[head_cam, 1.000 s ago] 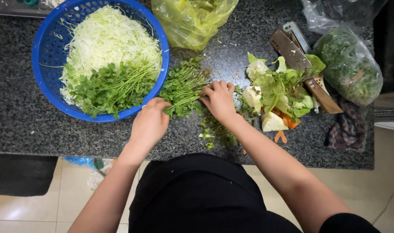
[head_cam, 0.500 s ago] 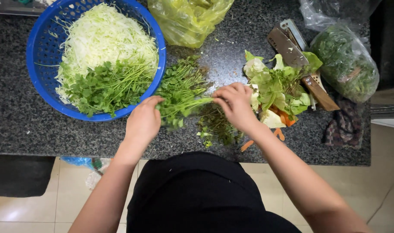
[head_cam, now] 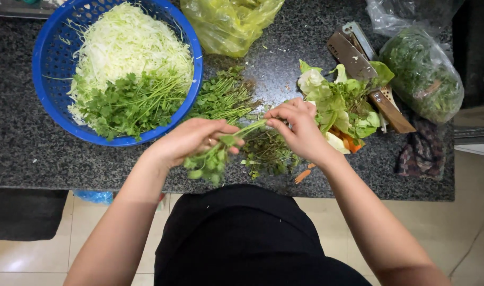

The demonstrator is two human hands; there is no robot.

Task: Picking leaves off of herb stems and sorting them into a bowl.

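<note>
Both hands work over a dark speckled stone counter (head_cam: pixel 19 153), each gripping the same small sprig of coriander (head_cam: pixel 220 151). The left hand (head_cam: pixel 191 140) is closed around the leafy end, so the leaves hang out below the palm at the near edge of the counter, while the right hand (head_cam: pixel 300 127) pinches the thin stems between thumb and fingertips, the other fingers curled above. The stems run in a short line between the 2 hands, just above the counter. Right under them lies a scatter of dark trimmings (head_cam: pixel 268 153), and just beyond, toward the far side, sits a loose heap of more coriander (head_cam: pixel 223 98). To the far left stands a round blue basket (head_cam: pixel 46 63) filled with pale shredded cabbage (head_cam: pixel 128 45), with a layer of picked green leaves (head_cam: pixel 128 103) lying on its near side. A yellow plastic bag (head_cam: pixel 228 24) sits at the far edge, near the middle. To the right of the right hand is a pile of lettuce scraps and orange carrot bits (head_cam: pixel 342 106), touching a cleaver (head_cam: pixel 353 55) with a wooden handle that lies at a slant behind it. Further right, a clear plastic bag of greens (head_cam: pixel 422 74) rests beside a dark crumpled cloth (head_cam: pixel 419 151).
</note>
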